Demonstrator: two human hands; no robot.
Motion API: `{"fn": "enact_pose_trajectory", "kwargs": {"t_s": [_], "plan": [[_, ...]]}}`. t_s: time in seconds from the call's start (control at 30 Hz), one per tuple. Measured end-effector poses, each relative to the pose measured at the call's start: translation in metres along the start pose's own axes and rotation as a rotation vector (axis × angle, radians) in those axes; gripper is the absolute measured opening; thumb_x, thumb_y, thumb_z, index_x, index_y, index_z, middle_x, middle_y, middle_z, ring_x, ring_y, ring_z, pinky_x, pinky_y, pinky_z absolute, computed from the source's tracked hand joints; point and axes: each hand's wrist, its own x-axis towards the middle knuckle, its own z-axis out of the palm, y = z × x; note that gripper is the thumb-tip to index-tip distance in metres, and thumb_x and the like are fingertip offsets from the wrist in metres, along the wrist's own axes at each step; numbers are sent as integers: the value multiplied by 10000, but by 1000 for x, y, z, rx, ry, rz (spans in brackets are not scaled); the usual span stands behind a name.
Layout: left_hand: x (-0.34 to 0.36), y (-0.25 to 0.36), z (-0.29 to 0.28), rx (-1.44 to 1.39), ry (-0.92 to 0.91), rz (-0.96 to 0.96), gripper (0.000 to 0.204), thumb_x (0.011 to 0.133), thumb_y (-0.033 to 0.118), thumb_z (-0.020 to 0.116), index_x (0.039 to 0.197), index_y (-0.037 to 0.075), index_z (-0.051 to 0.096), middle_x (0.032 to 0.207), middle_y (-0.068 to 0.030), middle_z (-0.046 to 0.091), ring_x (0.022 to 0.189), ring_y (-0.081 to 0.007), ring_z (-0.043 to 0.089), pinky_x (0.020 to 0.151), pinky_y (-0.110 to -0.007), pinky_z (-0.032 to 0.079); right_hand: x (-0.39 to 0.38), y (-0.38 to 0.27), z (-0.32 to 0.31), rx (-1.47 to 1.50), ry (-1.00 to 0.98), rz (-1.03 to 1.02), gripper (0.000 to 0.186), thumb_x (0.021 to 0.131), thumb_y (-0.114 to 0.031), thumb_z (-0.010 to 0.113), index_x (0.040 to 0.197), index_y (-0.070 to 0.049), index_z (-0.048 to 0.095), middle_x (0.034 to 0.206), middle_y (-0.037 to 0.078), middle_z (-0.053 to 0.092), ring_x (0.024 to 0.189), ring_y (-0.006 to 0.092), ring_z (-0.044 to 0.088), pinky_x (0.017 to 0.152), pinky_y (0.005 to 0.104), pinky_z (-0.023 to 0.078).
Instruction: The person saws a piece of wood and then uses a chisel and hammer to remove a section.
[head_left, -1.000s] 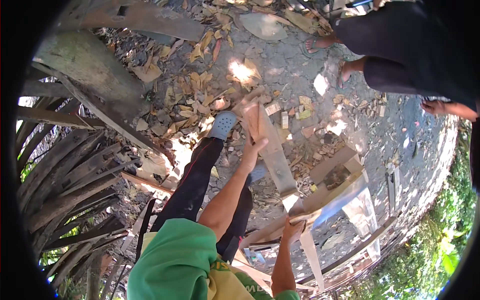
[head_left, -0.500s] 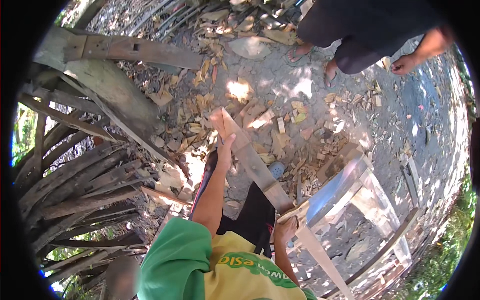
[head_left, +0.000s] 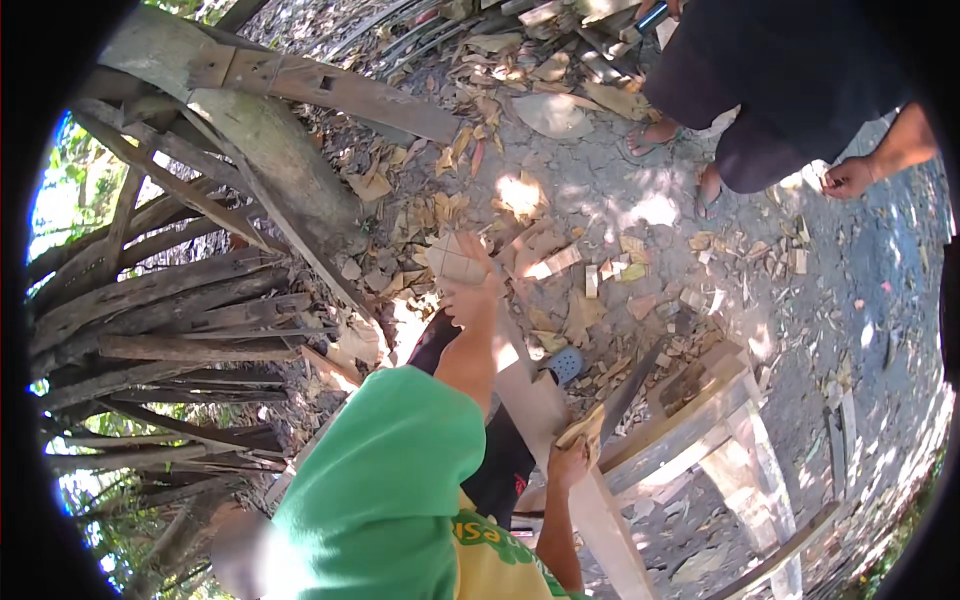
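Note:
My left hand [head_left: 470, 300] grips the upper end of a long pale wooden board [head_left: 530, 400], where a squarish face shows at the tip. The board slants from there down to the lower right, over my dark-trousered legs. My right hand [head_left: 568, 462] is closed round the tan wooden handle [head_left: 583, 432] of a saw, whose dark blade [head_left: 632, 388] angles up to the right beside the board. A rough wooden trestle [head_left: 685, 452] stands just right of the saw. One blue clog [head_left: 564, 366] shows beside the board.
A co-worker in dark clothes [head_left: 770, 80] stands at the upper right, with a bare hand [head_left: 848, 178] hanging low. A weathered log [head_left: 270, 160] and piled timbers [head_left: 170, 330] fill the left. Dry leaves and wood offcuts [head_left: 620, 270] litter the dirt ground.
My left arm has shifted right and its fingers now wrap the board's tip. The saw blade now angles more steeply upward, apart from the trestle. The view has swung, shifting the surroundings.

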Motion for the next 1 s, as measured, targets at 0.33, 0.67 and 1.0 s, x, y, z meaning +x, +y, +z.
{"fn": "enact_pose_trajectory", "kwargs": {"t_s": [0.33, 0.67, 1.0], "plan": [[3, 6, 15, 37, 77, -10, 1352, 663, 671, 796, 1650, 145, 37, 1455, -283, 401, 1387, -418, 406, 1065, -613, 405, 11, 22, 0, 80, -87, -81, 766, 762, -318, 844, 1381, 32, 560, 1232, 287, 676, 1170, 444, 636, 1045, 497, 488], [65, -74, -19, -319, -559, 404, 1233, 760, 731, 745, 1637, 94, 157, 1610, -269, 338, 1441, -420, 420, 1175, -504, 365, 18, -4, -59, 65, -24, -227, 580, 776, -278, 798, 1208, 66, 621, 1266, 335, 625, 1215, 480, 583, 1024, 521, 485], [268, -507, -207, 259, -193, 537, 490, 1039, 462, 466, 1028, 85, 779, 1011, -229, 744, 949, -404, 724, 813, -509, 570, 59, -65, -149, -112, -286, -418, 554, 797, -295, 832, 1208, 14, 627, 1048, 287, 709, 1005, 483, 672, 865, 539, 535]]}}
